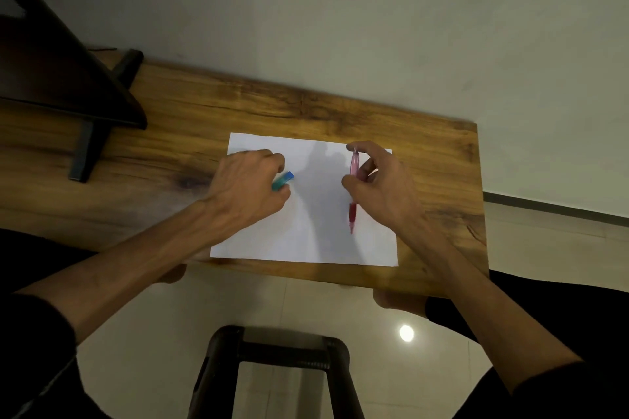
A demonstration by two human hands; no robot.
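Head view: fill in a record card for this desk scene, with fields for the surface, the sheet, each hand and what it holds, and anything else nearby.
surface: wooden table
sheet: white paper, flat, near the table's front edge
left hand: curled round a short blue-green object, over the paper's left part
right hand: pinches a pink pen, tip pointing toward the person
pen touching paper: cannot tell
nearby: dark stand on the table's left; dark stool below the front edge

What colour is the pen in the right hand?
Pink at the top, red lower down: the pen held by the right hand, head view.
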